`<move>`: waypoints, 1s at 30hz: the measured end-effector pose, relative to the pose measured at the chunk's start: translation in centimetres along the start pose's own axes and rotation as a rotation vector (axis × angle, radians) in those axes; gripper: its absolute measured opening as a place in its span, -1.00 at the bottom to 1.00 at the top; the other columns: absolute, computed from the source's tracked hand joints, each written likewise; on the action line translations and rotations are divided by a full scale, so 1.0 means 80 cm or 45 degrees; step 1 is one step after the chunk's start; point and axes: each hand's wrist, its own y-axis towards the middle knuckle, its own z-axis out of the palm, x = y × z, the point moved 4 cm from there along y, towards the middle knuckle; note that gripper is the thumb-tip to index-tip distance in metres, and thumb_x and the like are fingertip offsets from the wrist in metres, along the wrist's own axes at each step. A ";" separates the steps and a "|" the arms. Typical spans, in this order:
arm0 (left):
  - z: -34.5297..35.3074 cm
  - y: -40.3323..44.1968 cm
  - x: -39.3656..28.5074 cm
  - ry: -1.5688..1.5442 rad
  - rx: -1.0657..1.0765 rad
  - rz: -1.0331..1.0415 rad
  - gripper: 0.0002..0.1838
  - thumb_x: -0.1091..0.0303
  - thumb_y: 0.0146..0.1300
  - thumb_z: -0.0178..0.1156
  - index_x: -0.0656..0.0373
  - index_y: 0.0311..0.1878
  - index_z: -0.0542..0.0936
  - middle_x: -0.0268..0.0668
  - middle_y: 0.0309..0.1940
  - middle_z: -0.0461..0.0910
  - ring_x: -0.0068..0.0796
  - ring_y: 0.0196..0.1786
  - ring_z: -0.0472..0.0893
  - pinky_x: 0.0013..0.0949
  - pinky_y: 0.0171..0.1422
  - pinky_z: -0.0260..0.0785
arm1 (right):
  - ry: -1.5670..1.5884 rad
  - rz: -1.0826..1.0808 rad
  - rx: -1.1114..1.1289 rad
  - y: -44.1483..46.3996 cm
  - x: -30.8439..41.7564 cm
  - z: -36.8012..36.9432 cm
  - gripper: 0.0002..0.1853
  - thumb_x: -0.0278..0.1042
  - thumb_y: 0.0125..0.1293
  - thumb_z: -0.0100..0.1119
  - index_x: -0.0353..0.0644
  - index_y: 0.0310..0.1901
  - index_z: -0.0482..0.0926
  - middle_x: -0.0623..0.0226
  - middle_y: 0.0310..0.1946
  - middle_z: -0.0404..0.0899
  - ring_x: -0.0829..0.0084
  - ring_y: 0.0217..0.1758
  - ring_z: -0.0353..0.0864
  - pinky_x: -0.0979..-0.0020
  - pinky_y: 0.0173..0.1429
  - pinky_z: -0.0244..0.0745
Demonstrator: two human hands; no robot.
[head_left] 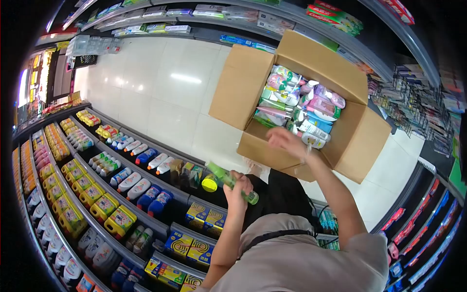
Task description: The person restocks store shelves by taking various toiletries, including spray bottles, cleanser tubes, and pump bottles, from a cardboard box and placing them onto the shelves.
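Observation:
My left hand is closed around a slim green bottle, held at a tilt beside the shelf edge. A yellow-lidded container stands on the shelf just beyond the bottle. My right hand is over the near side of an open cardboard box, its fingers stretched out with nothing seen in them. Packed inside the box are pink pouches, green packs, a white bottle and several other bottles and packs. The bottle's label is too small to read.
Left of me, tiered shelves hold yellow jugs, blue bottles and blue-yellow boxes. Toothpaste boxes line the far shelf. Wire racks stand at right. Pale floor tiles lie between the shelves.

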 end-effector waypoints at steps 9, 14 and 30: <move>-0.049 -0.023 0.002 -0.038 -0.263 0.002 -0.85 0.61 -0.03 -0.02 0.14 -0.47 0.24 -0.42 -0.68 0.17 -0.67 -0.74 0.12 -0.58 -0.67 0.02 | -1.573 0.815 -0.209 0.139 -0.168 -0.105 -0.51 -0.31 0.03 0.02 -0.37 0.01 0.25 0.00 -0.36 0.54 0.17 -0.34 0.58 0.30 -0.13 0.44; -0.048 -0.025 0.017 -0.033 -0.346 -0.043 -0.85 0.60 -0.02 -0.03 0.14 -0.48 0.23 -0.42 -0.68 0.17 -0.64 -0.73 0.15 -0.54 -0.66 0.04 | -1.345 0.718 -0.378 0.139 -0.182 -0.113 -0.41 -0.31 -0.03 0.11 -0.37 0.04 0.18 -0.10 -0.23 0.48 0.11 -0.10 0.49 0.26 -0.02 0.39; 0.064 -0.210 -0.266 -0.459 1.590 1.443 -0.86 0.48 0.10 -0.04 0.12 -0.28 0.48 -0.36 -0.76 0.44 -0.48 -0.73 0.47 -0.52 -0.71 0.35 | -1.378 0.357 -0.110 0.044 -0.064 -0.097 -0.51 -0.19 -0.16 0.19 -0.17 -0.10 0.47 0.09 -0.40 0.54 0.31 -0.34 0.55 0.35 -0.18 0.44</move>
